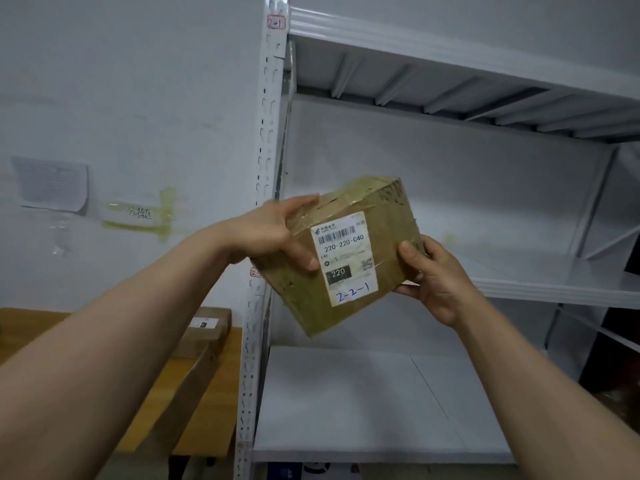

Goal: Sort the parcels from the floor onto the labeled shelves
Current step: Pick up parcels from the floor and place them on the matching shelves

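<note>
Both hands hold a taped brown cardboard box [393, 216] up in the air in front of the white shelving, just right of its left post [268, 133] and above the lower shelf [346, 410]. It touches no shelf. The left hand [277, 233] wraps the top left corner, fingers over the top edge and thumb pressed on the front. The right hand [436, 275] clasps the lower right corner, thumb on the front and fingers curled underneath. The box is tilted so its shipping label [346, 261] faces the person, probably so the shelf code can be read before it is placed. The print reads "220-220-C40" under a barcode, with "220" in a black block, and "2-2-1" is handwritten in blue at the bottom (the small logo line is too fine to read). A red tag [276, 21] high on the post reads "2-1". A second red tag [255, 272] lower down is mostly hidden behind the box. The middle shelf [554, 282] lies to the right. On the left wall are a printed sheet [52, 181] and some handwriting under yellowed tape [140, 213], neither legible. Low on the left, more boxes [204, 327] rest on a wooden table [20, 320].
</note>
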